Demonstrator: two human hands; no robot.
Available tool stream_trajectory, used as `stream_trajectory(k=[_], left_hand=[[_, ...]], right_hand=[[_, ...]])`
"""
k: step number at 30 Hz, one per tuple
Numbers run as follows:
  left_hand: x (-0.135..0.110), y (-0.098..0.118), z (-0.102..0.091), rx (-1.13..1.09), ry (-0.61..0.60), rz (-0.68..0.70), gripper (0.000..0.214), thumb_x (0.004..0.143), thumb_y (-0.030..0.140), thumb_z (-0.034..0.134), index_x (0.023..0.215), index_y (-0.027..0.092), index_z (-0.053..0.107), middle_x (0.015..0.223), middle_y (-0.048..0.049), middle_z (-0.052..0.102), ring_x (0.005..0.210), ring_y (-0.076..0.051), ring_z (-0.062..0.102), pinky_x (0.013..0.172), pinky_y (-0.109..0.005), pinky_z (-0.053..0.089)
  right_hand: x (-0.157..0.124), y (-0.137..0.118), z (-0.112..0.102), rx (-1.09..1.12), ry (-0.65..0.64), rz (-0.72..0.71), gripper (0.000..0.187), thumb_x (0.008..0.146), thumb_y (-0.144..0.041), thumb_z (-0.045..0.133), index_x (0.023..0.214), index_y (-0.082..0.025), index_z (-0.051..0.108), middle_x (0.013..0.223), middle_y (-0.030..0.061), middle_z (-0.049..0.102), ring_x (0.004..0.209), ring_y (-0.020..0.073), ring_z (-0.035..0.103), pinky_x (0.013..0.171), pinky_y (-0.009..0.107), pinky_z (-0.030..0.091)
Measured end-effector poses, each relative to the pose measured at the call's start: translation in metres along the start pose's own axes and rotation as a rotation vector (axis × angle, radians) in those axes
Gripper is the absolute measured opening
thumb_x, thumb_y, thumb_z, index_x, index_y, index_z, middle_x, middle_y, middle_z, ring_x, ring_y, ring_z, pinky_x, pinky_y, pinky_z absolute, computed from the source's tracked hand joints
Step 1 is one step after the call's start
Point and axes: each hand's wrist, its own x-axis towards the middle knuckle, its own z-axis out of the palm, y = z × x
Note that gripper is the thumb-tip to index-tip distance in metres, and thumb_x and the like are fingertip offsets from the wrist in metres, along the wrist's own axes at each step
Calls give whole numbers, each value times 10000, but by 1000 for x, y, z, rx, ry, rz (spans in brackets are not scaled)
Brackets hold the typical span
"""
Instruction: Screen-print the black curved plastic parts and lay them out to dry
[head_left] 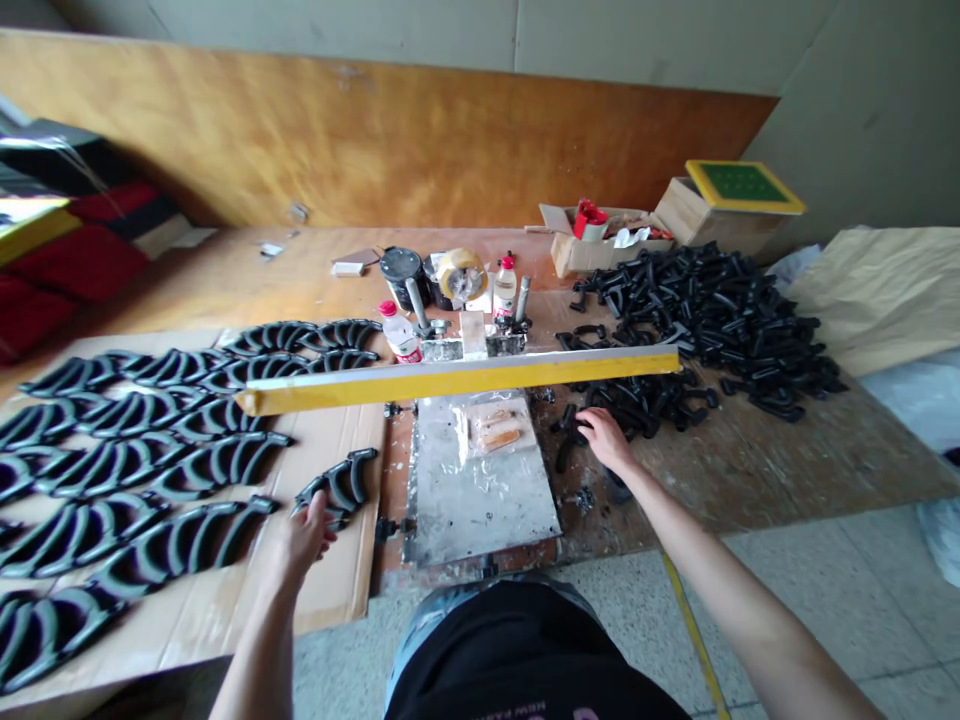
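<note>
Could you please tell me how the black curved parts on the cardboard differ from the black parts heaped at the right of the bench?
The curved parts on the cardboard lie in neat, separate rows, while the heaped parts form a tangled mound. The row parts show pale grey bands; the heaped parts look plain black. The rows rest on a cardboard sheet, the mound on the wooden bench. Both are dark, arched pieces.

Only one cam: worn on the person's head, it faces fwd and down, quite near the left hand (304,535) and right hand (606,440), above the work bench (750,470).
</note>
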Motion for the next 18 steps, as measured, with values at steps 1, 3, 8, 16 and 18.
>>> stream_trajectory(k=[1,3,8,16,18], left_hand=[[-9,21,1,-102,7,97,449,856,548,424,702,162,594,500,-51,592,434,-173,525,434,-275,428],[-30,70,4,-254,-1,319,437,849,567,473,807,159,624,517,-13,588,435,-142,510,433,-241,408],[-83,184,12,-659,68,737,420,884,554,478,828,164,623,558,12,576,464,-99,491,476,-210,418],[-99,188,20,-670,149,720,487,934,548,393,977,149,670,641,-8,605,548,-123,521,536,-242,429],[-101,170,18,-671,73,683,526,914,582,420,1046,140,672,830,-58,685,697,-160,599,666,-282,490]], right_hand=[[6,-20,6,57,30,-76,265,887,-102,532,1097,-178,673,1100,98,657,1085,220,563,972,368,449],[18,-63,20,122,33,-254,277,909,-102,507,1132,-180,651,1124,97,638,1074,215,556,967,375,448],[42,-135,42,7,-97,-510,284,916,-89,495,1149,-171,635,1083,95,626,1045,227,518,917,377,431],[26,-156,43,-67,-50,-349,308,954,-208,501,1237,-207,622,1126,119,633,1086,262,525,958,435,422],[25,-149,35,39,-31,-283,300,951,-299,552,1230,-206,610,1195,98,620,1099,257,551,963,462,450]])
